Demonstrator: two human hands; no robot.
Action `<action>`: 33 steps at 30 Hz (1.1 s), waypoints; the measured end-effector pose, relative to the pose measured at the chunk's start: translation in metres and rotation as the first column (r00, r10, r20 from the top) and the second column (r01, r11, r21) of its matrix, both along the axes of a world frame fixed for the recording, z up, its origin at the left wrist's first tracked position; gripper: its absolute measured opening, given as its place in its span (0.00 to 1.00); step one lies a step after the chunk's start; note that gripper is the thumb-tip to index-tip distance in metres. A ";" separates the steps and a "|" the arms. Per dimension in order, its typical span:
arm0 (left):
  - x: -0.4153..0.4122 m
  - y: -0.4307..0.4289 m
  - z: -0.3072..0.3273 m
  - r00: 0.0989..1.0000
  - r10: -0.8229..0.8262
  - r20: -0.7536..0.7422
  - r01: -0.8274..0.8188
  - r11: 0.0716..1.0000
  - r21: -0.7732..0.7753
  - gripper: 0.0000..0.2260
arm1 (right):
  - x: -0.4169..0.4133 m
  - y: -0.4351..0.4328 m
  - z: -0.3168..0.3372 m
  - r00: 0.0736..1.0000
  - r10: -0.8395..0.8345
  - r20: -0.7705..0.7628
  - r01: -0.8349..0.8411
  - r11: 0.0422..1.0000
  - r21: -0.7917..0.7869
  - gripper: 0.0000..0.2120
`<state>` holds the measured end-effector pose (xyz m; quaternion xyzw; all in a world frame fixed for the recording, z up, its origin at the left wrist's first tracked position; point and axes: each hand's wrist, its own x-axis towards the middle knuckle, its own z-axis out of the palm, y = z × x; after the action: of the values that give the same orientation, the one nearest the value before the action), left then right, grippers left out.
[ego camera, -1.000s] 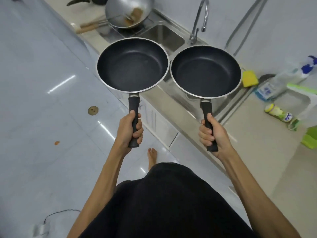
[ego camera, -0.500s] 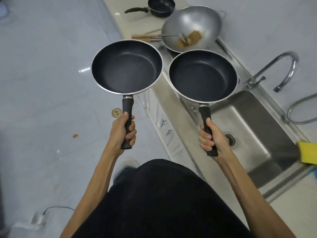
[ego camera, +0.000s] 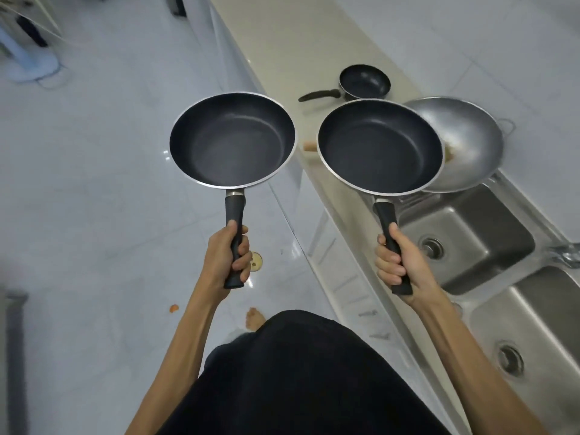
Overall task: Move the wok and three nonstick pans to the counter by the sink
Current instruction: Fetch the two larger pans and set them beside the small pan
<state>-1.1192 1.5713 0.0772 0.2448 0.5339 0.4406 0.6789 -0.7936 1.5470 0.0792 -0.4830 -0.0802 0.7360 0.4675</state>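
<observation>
Two nonstick pans are up in the air, one in each fist, both level with their dark insides facing up. Left hand (ego camera: 226,257) is wrapped tight round the black handle of the left pan (ego camera: 232,139), thumb laid along the top, arm stretched forward, and that pan hangs out over the pale tiled floor (ego camera: 94,183). Right hand (ego camera: 400,263) is clenched on the handle of the right pan (ego camera: 379,146), fingers curled underneath, and this pan sits above the edge of the beige counter (ego camera: 298,51), its far rim covering part of the steel wok (ego camera: 467,136). That wok rests on the counter at the near end of the sink (ego camera: 464,233), with a brownish smear inside it. Further along the counter lies the small pan (ego camera: 364,81), handle pointing toward the floor side. A wooden handle tip (ego camera: 309,146) peeks out between the two held pans. No writing or brand marks can be read on anything. Down on the floor there's a round drain cover (ego camera: 256,261), an orange scrap (ego camera: 173,308) and a bare foot (ego camera: 255,318). A second sink basin (ego camera: 533,328) lies nearer, right of the arm.
</observation>
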 end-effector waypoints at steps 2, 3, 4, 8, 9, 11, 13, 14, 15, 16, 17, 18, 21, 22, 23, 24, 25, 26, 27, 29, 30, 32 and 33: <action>-0.030 0.039 0.004 1.000 -0.010 -0.013 0.010 1.000 0.004 0.14 | -0.028 0.036 0.002 1.000 -0.005 -0.024 0.006 1.000 0.016 0.19; -0.043 0.057 0.006 1.000 -0.018 -0.024 0.018 1.000 0.003 0.14 | -0.041 0.053 0.003 0.999 -0.007 -0.034 0.008 1.000 0.019 0.19; -0.055 0.074 0.007 0.999 -0.025 -0.032 0.025 1.000 0.004 0.13 | -0.052 0.069 0.003 0.999 -0.008 -0.043 0.009 1.000 0.024 0.19; -0.095 0.143 0.007 0.999 -0.029 -0.036 0.030 0.999 0.036 0.14 | -0.090 0.138 0.000 0.999 -0.006 -0.054 0.009 0.999 0.054 0.20; -0.103 0.161 0.006 0.999 -0.032 -0.039 0.034 0.999 0.042 0.14 | -0.097 0.156 -0.002 0.999 -0.007 -0.053 0.010 0.998 0.060 0.20; -0.118 0.200 0.003 0.998 -0.038 -0.051 0.040 0.998 0.046 0.14 | -0.109 0.194 -0.007 0.999 -0.012 -0.053 0.015 0.997 0.072 0.20; -0.131 0.242 0.001 0.997 -0.039 -0.060 0.043 0.997 0.057 0.14 | -0.120 0.234 -0.013 0.999 -0.010 -0.049 0.014 0.997 0.081 0.20; -0.136 0.264 -0.001 0.997 -0.041 -0.062 0.044 0.997 0.063 0.14 | -0.125 0.255 -0.016 0.999 -0.008 -0.044 0.012 0.996 0.084 0.20; -0.141 0.286 -0.003 0.997 -0.042 -0.060 0.045 0.997 0.064 0.13 | -0.130 0.275 -0.019 0.999 -0.008 -0.036 0.011 0.996 0.086 0.20; -0.145 0.309 -0.004 0.998 -0.042 -0.054 0.046 0.997 0.064 0.13 | -0.134 0.296 -0.021 0.999 -0.011 -0.030 0.014 0.996 0.091 0.20; -0.148 0.333 -0.005 0.998 -0.043 -0.048 0.046 0.997 0.062 0.13 | -0.138 0.317 -0.024 0.999 -0.016 -0.028 0.019 0.995 0.097 0.19; -0.151 0.358 -0.006 0.998 -0.046 -0.045 0.049 0.997 0.058 0.13 | -0.141 0.337 -0.026 0.999 -0.022 -0.029 0.025 0.995 0.099 0.19; -0.160 0.429 -0.006 0.997 -0.058 -0.050 0.060 0.997 0.043 0.13 | -0.150 0.401 -0.028 0.999 -0.044 -0.014 0.045 0.994 0.097 0.21; -0.164 0.456 -0.007 0.997 -0.064 -0.047 0.066 0.997 0.042 0.13 | -0.154 0.426 -0.028 0.999 -0.051 -0.009 0.052 0.994 0.094 0.21; -0.166 0.474 -0.007 0.997 -0.068 -0.044 0.070 0.997 0.045 0.13 | -0.156 0.443 -0.027 0.998 -0.061 -0.005 0.061 0.994 0.089 0.22; -0.168 0.490 -0.006 0.996 -0.076 -0.043 0.077 0.996 0.044 0.13 | -0.158 0.458 -0.025 0.997 -0.074 0.000 0.073 0.994 0.079 0.22; -0.173 0.514 -0.005 0.995 -0.090 -0.041 0.091 0.995 0.044 0.13 | -0.161 0.479 -0.024 0.996 -0.088 0.000 0.088 0.994 0.070 0.23; -0.177 0.535 -0.005 0.994 -0.101 -0.043 0.102 0.994 0.043 0.13 | -0.164 0.498 -0.024 0.995 -0.103 -0.001 0.103 0.993 0.061 0.23; -0.182 0.554 -0.006 0.993 -0.109 -0.048 0.111 0.993 0.042 0.14 | -0.166 0.516 -0.023 0.993 -0.116 -0.002 0.116 0.992 0.053 0.23; -0.189 0.595 -0.007 0.989 -0.131 -0.062 0.134 0.990 0.045 0.14 | -0.173 0.550 -0.021 0.990 -0.138 0.010 0.137 0.989 0.046 0.22; -0.192 0.615 -0.008 0.987 -0.145 -0.068 0.148 0.988 0.043 0.14 | -0.176 0.565 -0.021 0.989 -0.149 0.018 0.149 0.988 0.040 0.22; -0.197 0.657 -0.011 0.984 -0.165 -0.067 0.168 0.985 0.041 0.14 | -0.184 0.595 -0.024 0.984 -0.176 0.028 0.175 0.984 0.038 0.22; -0.200 0.678 -0.014 0.983 -0.172 -0.059 0.175 0.984 0.042 0.14 | -0.190 0.610 -0.026 0.981 -0.192 0.031 0.190 0.981 0.038 0.22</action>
<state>-1.3188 2.2495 0.0637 0.3183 0.5188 0.3853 0.6936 -0.9832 2.1566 0.0534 -0.4928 -0.0544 0.6778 0.5430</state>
